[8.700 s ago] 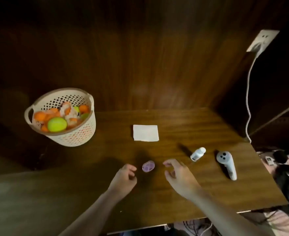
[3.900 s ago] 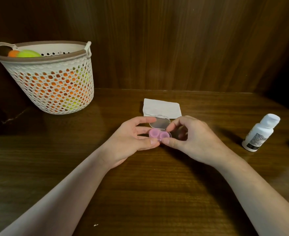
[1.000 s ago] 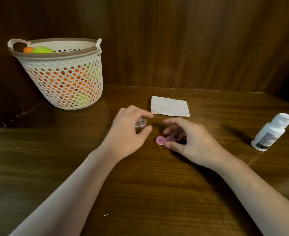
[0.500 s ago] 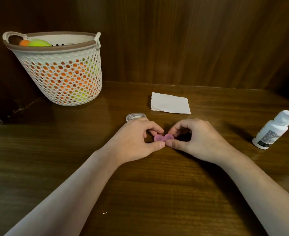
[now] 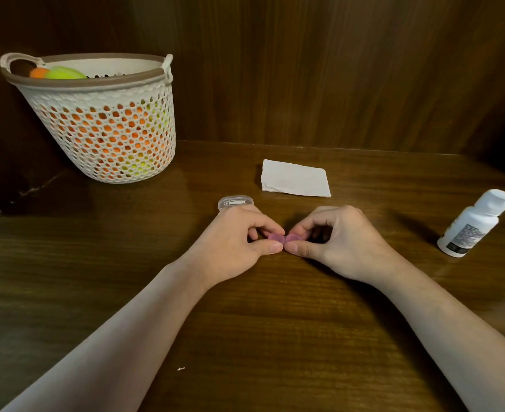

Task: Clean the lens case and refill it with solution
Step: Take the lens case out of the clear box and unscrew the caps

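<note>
A small pink lens case [image 5: 283, 238] with two round caps sits between my fingertips at the middle of the wooden table. My left hand [image 5: 233, 242] pinches its left cap and my right hand [image 5: 337, 240] pinches its right cap. Just behind my left hand lies the clear outer box [image 5: 235, 201], with a small metal piece inside. A white solution bottle [image 5: 473, 224] with a white cap stands tilted at the right, apart from both hands. A folded white tissue [image 5: 295, 178] lies flat behind the hands.
A cream perforated basket [image 5: 102, 120] holding orange and green balls stands at the back left. A dark wooden wall [image 5: 334, 69] closes off the back of the table [image 5: 275, 337].
One second ago my left hand was setting the clear box down; it has since come back to the pink lens case. Now both hands pinch it; the view shifted slightly.
</note>
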A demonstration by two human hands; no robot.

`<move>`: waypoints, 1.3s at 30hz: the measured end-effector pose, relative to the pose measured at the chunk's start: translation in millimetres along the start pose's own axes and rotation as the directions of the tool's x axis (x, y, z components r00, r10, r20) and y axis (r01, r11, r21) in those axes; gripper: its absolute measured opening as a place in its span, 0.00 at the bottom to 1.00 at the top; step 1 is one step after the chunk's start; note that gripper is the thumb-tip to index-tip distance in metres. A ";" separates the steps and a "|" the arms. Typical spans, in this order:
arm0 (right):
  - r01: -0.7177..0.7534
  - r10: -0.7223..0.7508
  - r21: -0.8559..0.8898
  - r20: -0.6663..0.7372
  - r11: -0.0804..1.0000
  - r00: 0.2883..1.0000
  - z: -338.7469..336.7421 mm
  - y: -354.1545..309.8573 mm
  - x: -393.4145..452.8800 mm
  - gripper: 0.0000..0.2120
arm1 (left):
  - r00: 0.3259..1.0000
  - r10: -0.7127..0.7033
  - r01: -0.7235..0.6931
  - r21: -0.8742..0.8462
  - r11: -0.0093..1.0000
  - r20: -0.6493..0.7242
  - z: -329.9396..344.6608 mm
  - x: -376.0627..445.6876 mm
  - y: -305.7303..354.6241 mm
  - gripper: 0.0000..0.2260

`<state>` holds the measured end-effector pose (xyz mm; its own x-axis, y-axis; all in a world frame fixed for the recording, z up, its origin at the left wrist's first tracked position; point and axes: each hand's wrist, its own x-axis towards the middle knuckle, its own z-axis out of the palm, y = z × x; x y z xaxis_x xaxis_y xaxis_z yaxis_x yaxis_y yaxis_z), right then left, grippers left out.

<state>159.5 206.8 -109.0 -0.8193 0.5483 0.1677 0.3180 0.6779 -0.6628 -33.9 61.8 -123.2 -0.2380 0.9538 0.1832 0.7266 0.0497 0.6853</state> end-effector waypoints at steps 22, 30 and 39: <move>0.014 -0.013 -0.021 0.027 1.000 1.000 -0.3 -6.0 -7.1 0.20 | 0.999 -0.043 0.044 -0.052 0.998 0.023 -1.1 -0.4 5.3 0.11; 0.009 -0.008 -0.025 0.055 1.000 0.998 -1.6 -1.3 -4.7 0.16 | 0.999 -0.033 0.033 -0.056 0.998 0.005 -1.1 -0.7 5.1 0.11; 0.003 -0.004 0.010 0.078 1.000 0.997 -7.7 1.4 -3.8 0.17 | 0.999 -0.032 0.032 -0.073 0.997 0.009 -2.2 -1.9 6.5 0.10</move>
<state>166.7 209.4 -104.9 -0.8552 0.5059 0.1126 0.3109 0.6747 -0.6695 -30.2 59.7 -117.6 -0.2553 0.9543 0.1554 0.6696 0.0585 0.7404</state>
